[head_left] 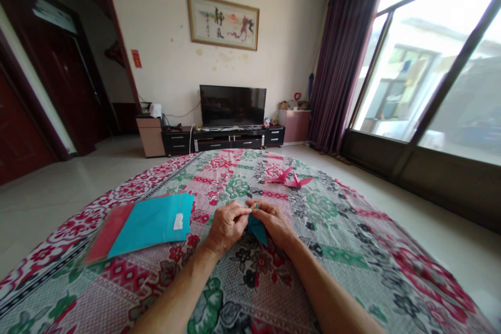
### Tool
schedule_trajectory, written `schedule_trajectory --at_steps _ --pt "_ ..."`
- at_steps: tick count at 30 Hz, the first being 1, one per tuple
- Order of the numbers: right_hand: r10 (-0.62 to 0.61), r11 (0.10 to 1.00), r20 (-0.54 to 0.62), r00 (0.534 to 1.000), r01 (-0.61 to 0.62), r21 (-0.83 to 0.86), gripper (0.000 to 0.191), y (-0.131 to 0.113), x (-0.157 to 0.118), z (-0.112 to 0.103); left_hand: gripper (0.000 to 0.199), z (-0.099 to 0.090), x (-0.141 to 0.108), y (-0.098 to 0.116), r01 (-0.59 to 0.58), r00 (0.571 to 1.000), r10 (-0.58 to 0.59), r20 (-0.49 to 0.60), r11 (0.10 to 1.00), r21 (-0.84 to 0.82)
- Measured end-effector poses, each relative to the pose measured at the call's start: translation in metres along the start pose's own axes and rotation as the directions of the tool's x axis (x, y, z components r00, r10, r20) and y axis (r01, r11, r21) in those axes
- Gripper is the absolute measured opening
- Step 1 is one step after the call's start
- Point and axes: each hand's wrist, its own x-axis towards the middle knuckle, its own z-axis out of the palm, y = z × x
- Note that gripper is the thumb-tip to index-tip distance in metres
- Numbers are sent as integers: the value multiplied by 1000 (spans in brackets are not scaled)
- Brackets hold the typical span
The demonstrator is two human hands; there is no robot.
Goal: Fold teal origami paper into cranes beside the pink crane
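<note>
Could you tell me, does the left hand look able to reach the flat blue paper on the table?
Probably yes: only tablecloth shows between the left hand and the flat blue paper, though that hand is occupied with the small folded piece.

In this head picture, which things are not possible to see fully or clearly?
All in head view:
Blue paper: partly hidden by left hand and right hand.
Label on packet: writing too small.
Tablecloth: near side cut off by bottom edge.
Window: outside blurred, too bright.

Blue paper point(257, 231) partly hidden behind left hand point(230, 224) and right hand point(275, 223)
</note>
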Motion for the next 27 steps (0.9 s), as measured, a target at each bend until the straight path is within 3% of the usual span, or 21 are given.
schedule_trajectory --at_steps 12,15,18,21,24,27 --pt "-68 997 1 998 68 33 19 3 1 -1 21 2 1 1 -63 998 62 -30 998 -27" --pt "-73 995 14 997 72 76 19 3 1 -1 20 1 0 0 87 990 -95 -107 993 -82" --pt "-91 993 7 996 90 70 21 5 2 -2 24 -1 -1 -5 299 928 -318 -194 947 -121" --pt "-132 991 3 991 132 23 24 4 3 -4 25 -2 0 -12 439 868 -442 -227 896 -67" --pt "-167 986 11 986 167 -10 23 1 3 -4 32 0 2 -15 549 822 -551 -143 834 -57" --pt "-186 982 34 982 187 -30 22 -2 2 -3 45 1 6 -14 651 755 -654 45 739 -174"
